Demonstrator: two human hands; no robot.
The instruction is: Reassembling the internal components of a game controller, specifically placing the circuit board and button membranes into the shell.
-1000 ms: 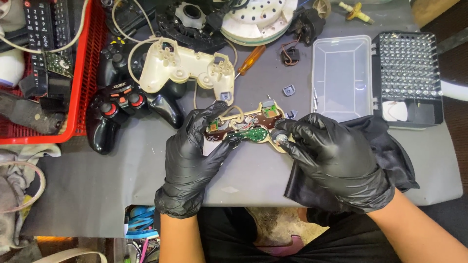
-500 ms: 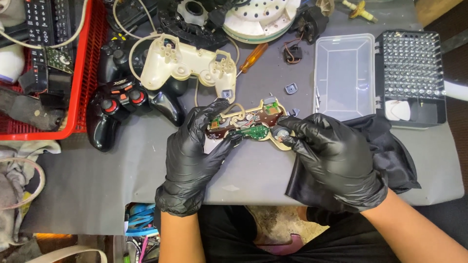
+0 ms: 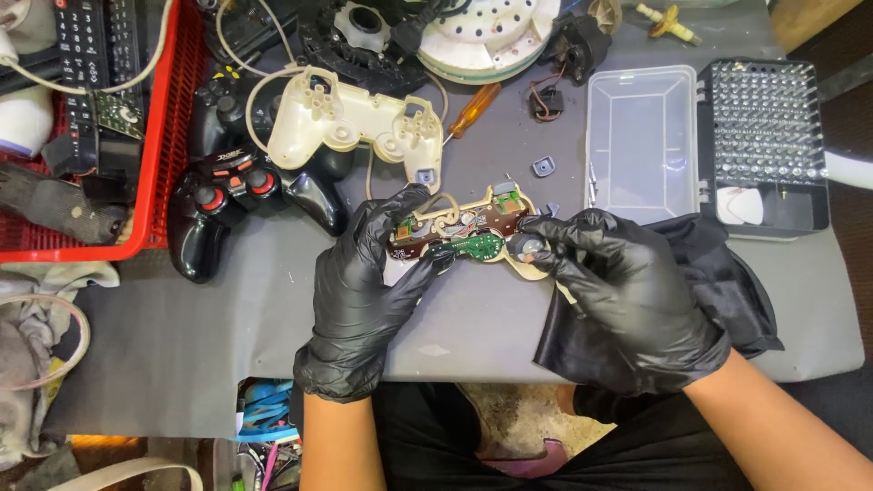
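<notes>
left hand (image 3: 364, 291): we wear a black glove here; the fingers curl up around the left end of the opened gamepad half (image 3: 464, 232), gripping it from below and from the side.
right hand (image 3: 627, 291): also in a black glove, it closes on the right end of the same piece, fingertips pinching near a small round grey part at that end.
gamepad half, axis: we see its long axis run left to right across the view, nearly level, the right end a touch higher.
gamepad half, facing: the inner side faces up at us, showing a brown board and a small green circuit board (image 3: 477, 245), with cream shell edges around them.
gamepad half, place: it sits between our two hands, held just above the grey work mat (image 3: 182, 327), near the mat's middle.
under the right hand: a black cloth (image 3: 727, 282) lies crumpled on the mat.
behind the hands: a cream controller shell (image 3: 355, 123) lies empty side up, and a small grey button cap (image 3: 543, 166) lies loose.
left: a black gamepad (image 3: 236, 195) with red buttons, beside a red basket (image 3: 159, 136).
right: a clear plastic box (image 3: 641, 141) and a screwdriver bit case (image 3: 762, 136).
far edge: an orange-handled screwdriver (image 3: 473, 107).
</notes>
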